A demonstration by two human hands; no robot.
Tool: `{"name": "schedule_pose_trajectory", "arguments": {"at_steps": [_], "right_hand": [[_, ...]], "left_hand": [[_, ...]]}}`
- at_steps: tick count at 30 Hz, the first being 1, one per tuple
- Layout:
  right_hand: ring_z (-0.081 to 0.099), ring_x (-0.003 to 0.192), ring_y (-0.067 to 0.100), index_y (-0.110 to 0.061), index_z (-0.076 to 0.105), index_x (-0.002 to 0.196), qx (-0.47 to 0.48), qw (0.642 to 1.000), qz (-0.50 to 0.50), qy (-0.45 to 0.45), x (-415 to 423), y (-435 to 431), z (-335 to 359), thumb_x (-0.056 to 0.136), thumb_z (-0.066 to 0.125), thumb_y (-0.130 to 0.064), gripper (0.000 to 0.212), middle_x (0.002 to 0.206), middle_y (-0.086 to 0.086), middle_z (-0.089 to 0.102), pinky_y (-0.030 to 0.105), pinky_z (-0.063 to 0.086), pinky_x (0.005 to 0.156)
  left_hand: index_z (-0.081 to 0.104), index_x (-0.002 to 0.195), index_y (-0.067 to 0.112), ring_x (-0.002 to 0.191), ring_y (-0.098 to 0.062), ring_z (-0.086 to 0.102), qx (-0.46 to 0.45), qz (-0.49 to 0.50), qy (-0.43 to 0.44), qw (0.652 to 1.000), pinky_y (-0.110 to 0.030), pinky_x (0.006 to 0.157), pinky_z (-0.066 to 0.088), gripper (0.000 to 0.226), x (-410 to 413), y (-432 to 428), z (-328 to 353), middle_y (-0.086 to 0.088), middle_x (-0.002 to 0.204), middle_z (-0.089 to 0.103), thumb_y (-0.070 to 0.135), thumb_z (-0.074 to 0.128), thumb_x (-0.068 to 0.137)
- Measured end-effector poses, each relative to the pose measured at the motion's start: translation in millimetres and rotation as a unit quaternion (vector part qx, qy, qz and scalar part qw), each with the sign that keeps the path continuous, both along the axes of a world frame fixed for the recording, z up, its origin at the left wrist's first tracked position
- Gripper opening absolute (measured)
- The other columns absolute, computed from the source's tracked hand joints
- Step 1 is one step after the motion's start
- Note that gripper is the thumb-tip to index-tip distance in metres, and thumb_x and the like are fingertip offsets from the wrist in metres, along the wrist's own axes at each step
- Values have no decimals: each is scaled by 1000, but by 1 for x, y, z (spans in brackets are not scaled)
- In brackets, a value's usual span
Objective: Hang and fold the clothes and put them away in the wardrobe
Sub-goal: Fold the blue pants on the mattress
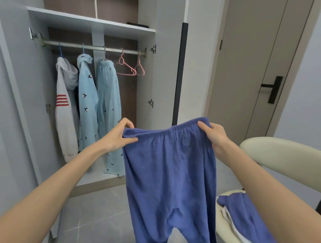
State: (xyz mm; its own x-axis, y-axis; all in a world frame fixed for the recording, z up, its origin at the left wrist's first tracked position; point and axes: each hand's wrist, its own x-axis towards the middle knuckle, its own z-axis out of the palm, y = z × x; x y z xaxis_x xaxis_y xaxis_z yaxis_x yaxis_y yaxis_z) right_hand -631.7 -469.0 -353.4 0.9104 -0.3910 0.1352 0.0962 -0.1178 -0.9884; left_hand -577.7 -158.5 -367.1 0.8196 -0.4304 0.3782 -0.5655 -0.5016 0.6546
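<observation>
I hold up a pair of blue trousers [169, 181] by the elastic waistband, legs hanging down toward the floor. My left hand [120, 137] pinches the waistband's left end and my right hand [216, 135] grips its right end. Behind them stands the open wardrobe [91, 21] with a metal rail [92, 47]. On the rail hang a white hooded jacket [65, 108], a light blue patterned top [86, 102] and light blue patterned trousers [108, 106]. Two empty pink hangers [128, 68] hang at the rail's right end.
A cream chair [289, 155] stands at the right, with another blue garment [248, 220] lying on white clothes on its seat. A beige door with a black handle [272, 89] is at the back right. Grey tiled floor [98, 213] lies below.
</observation>
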Motion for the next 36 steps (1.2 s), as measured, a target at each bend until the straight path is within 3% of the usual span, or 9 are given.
{"name": "schedule_pose_trajectory", "arguments": {"at_steps": [3,6,9,11,15,20,29,33,36], "right_hand": [[57,82,18,-5,67,95,-13,999,-33,-11,-5,-11,-3,96,56,-25,23,87,3,64,26,47,70],[56,78,16,-9,65,82,-25,998,-49,-13,-10,-18,-8,96,55,-24,23,78,-1,62,22,45,62],[61,90,18,-13,67,87,-8,1000,-11,-17,-16,-24,-12,97,55,-26,21,94,3,68,29,50,79],[64,103,18,-13,68,100,62,995,53,-57,-18,-29,-9,98,54,-27,20,111,6,70,32,51,90],[67,106,20,-16,66,111,213,955,184,-93,-22,-30,17,93,60,-41,32,112,6,71,30,56,78],[66,85,16,-28,73,82,-1,966,254,-42,-22,6,22,83,67,-45,18,92,0,71,34,49,83],[63,97,15,-18,71,97,-79,951,295,-56,-29,31,8,83,68,-29,18,102,3,70,35,45,96],[65,79,7,-18,63,88,-82,957,270,-70,-28,32,7,87,67,-10,9,86,-3,71,15,47,76],[56,60,8,-18,55,79,-60,962,255,-73,-26,30,5,85,69,-3,22,78,4,65,17,44,61]], "left_hand": [[54,98,13,82,-12,51,-26,-34,3,999,-11,62,42,6,0,-7,1,2,90,56,19,56,95],[63,98,18,79,-10,55,-24,-44,42,998,-14,63,41,15,-1,-10,-3,-9,93,64,31,56,95],[66,103,30,94,-8,64,-126,-22,91,988,-20,74,49,15,-4,-13,-6,3,102,70,37,55,94],[67,108,30,103,-9,65,-257,-56,134,955,-19,77,53,19,-8,-15,-2,3,110,71,37,56,93],[71,100,25,96,-9,69,-421,-178,176,872,-19,72,54,24,-15,-28,25,4,101,73,37,59,83],[68,96,23,80,-6,68,-329,-191,168,909,-18,66,53,17,-21,-60,30,7,88,73,30,55,89],[77,89,32,87,-4,68,-271,-199,153,929,-15,75,51,17,-29,-80,-3,6,92,75,32,69,74],[77,85,31,85,-5,68,-258,-196,140,936,-15,74,51,14,-33,-85,-4,5,90,75,34,70,72],[75,87,33,89,-6,69,-269,-190,119,937,-16,75,51,16,-35,-87,-5,5,92,75,34,71,71]]}}
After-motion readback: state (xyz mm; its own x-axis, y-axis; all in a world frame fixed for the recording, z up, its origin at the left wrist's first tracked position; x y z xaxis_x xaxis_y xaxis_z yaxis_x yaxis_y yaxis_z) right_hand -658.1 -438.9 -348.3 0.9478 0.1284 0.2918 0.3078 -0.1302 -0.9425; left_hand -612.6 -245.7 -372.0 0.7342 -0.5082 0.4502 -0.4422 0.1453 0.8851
